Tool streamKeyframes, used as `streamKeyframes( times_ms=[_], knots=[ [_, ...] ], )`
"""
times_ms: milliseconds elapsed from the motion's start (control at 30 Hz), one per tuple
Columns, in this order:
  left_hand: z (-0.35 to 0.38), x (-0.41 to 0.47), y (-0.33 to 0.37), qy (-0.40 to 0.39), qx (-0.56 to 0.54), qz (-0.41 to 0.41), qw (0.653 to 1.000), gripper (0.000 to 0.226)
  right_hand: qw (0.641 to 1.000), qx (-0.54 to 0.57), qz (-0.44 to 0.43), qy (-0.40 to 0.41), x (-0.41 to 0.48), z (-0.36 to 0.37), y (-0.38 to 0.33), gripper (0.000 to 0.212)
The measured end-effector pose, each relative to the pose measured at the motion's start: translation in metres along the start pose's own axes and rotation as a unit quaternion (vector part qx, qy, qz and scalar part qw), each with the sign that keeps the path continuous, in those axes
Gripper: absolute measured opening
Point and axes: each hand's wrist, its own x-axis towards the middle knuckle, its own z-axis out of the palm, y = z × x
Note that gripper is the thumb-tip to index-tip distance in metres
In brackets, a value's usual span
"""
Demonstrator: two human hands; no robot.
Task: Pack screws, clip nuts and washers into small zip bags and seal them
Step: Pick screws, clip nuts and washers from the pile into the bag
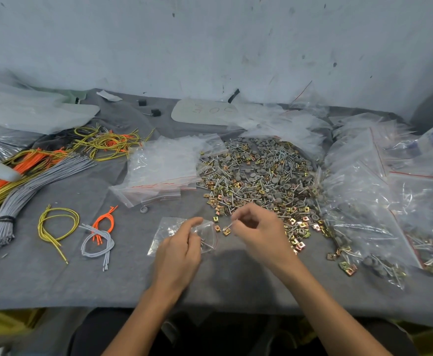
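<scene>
Grey felt tabletop (107, 278): left hand (179, 249) grips a crinkly clear zip bag (167, 229), lying left-right, mouth facing right; right hand (259, 228) pinches a slim screw (231, 224).

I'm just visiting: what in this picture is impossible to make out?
Head view only.
1. The small part pinched by the right hand: blurred, half hidden by that hand.
2. Contents of the small zip bag: the left hand partly covers it.
3. Writing on the pale board: too faint.
4. Filled bags: cut off by the right edge.
</scene>
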Motion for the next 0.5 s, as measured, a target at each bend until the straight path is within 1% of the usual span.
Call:
streamKeyframes(
  times_ms=[133, 200, 233, 300, 367, 400, 433, 500],
  knots=[
    [0.001, 0.001, -0.001, 0.0, -0.003, -0.001, 1.0, 0.043, 0.999, 0.008, -0.003, -0.042, -0.016, 0.034, -0.004, 0.012],
    [0.0, 0.001, -0.002, 0.002, -0.01, -0.004, 1.0, 0.041, 0.999, -0.001, -0.016, -0.034, -0.019, 0.049, -0.003, 0.009],
    [0.0, 0.001, -0.003, 0.003, -0.013, -0.004, 1.0, 0.041, 0.999, -0.022, -0.027, -0.02, -0.02, 0.055, -0.001, 0.008],
    [0.0, 0.0, -0.003, 0.002, -0.015, -0.002, 1.0, 0.042, 0.993, -0.113, -0.043, -0.009, -0.02, 0.059, 0.002, 0.011],
    [0.001, 0.0, -0.003, 0.0, -0.013, 0.0, 1.0, 0.044, 0.974, -0.21, -0.055, -0.058, -0.018, 0.056, 0.005, 0.016],
    [0.001, 0.0, -0.003, 0.0, -0.012, 0.001, 1.0, 0.044, 0.965, -0.237, -0.065, -0.087, -0.017, 0.052, 0.006, 0.018],
    [0.001, 0.0, -0.004, 0.001, -0.012, 0.002, 1.0, 0.044, 0.96, -0.248, -0.077, -0.105, -0.015, 0.047, 0.007, 0.018],
    [0.002, 0.0, -0.004, 0.003, -0.012, 0.005, 1.0, 0.044, 0.96, -0.243, -0.098, -0.098, -0.01, 0.033, 0.006, 0.015]
  ],
)
